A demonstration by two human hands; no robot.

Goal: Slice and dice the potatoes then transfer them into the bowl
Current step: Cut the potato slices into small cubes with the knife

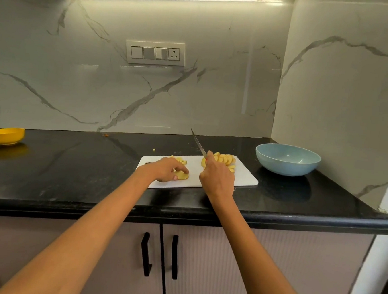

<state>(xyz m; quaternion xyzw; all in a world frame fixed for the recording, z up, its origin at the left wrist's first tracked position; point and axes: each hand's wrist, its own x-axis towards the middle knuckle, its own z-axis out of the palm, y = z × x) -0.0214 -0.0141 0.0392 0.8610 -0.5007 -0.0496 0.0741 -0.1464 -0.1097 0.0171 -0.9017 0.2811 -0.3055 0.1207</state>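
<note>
A white cutting board [244, 178] lies on the black counter. My left hand [165, 169] pinches a stack of yellow potato slices [181, 175] on the board's left part. More slices [181, 161] lie just behind it. My right hand [217, 177] grips the handle of a knife [198, 143], whose blade points up and away over the board. A pile of potato slices [226, 160] sits at the board's far right corner. A light blue bowl [287, 160] stands empty to the right of the board.
A yellow bowl [4, 135] sits at the far left of the counter [70, 172]. Marble walls close off the back and the right side. A small potato scrap [153, 149] lies behind the board. Cabinet doors with black handles [146, 254] are below the counter edge.
</note>
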